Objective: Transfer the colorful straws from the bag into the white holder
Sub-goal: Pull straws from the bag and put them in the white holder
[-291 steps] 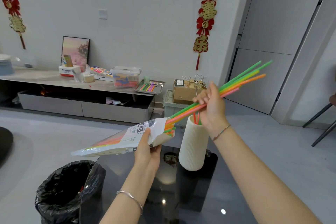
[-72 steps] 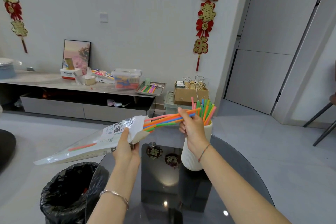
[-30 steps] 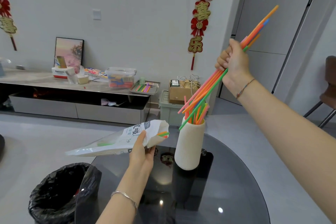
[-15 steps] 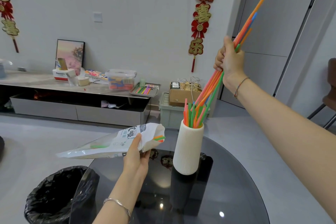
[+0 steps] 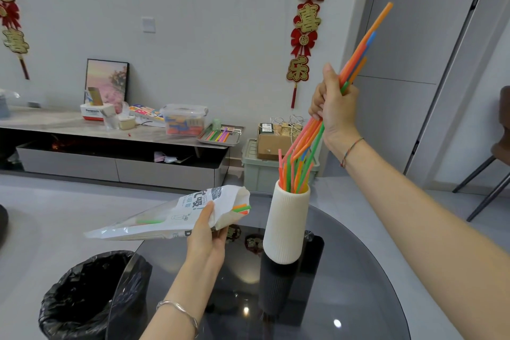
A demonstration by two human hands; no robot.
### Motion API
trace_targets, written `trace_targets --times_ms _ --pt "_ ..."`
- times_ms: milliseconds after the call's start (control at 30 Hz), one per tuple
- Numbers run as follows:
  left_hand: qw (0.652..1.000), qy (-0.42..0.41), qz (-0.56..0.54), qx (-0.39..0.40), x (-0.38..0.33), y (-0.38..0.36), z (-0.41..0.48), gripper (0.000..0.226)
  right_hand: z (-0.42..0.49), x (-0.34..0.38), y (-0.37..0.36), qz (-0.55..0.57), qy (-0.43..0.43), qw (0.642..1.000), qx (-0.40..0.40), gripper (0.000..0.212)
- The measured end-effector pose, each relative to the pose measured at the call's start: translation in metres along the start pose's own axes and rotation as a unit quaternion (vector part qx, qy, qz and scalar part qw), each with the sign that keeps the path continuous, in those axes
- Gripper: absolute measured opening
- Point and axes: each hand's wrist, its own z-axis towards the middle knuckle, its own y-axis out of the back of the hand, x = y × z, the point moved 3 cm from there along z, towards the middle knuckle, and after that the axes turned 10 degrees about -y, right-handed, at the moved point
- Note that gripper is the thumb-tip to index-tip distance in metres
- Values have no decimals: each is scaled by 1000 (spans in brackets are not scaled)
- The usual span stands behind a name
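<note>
A ribbed white holder (image 5: 287,226) stands upright on the dark glass table (image 5: 345,284), with several straws sticking out of its mouth. My right hand (image 5: 335,107) is raised above and right of it, closed around a bundle of colorful straws (image 5: 361,47); the bundle's lower ends dip into the holder's mouth. My left hand (image 5: 205,234) grips a white printed straw bag (image 5: 165,218) held nearly level, left of the holder. A few green and orange straw tips (image 5: 241,208) poke out of the bag's open end.
A bin lined with a black bag (image 5: 82,298) sits on the floor by the table's left edge. A low cabinet (image 5: 116,154) with boxes and a tray runs along the back wall. A green crate (image 5: 259,171) with a cardboard box stands behind the holder. Chair legs (image 5: 480,190) at right.
My right hand pulled a bundle of straws out of the bag, swung it up and over, and has now lowered its ends into the holder. The bag has barely moved.
</note>
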Motion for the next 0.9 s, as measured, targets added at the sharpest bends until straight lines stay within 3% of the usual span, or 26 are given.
trace_targets --times_ms 500,633,767,900 --pt "1000 11 -15 -8 -1 3 -2 54 -2 -23 21 -8 -71 997 -23 51" --pt "1000 12 -12 -2 0 3 -2 51 9 -39 21 2 -126 991 -39 48" --pt "1000 11 -10 -1 1 4 -1 54 14 -61 21 -57 -180 982 -19 46" --pt "1000 8 -8 4 0 5 2 53 15 -67 29 -38 -181 982 -45 46"
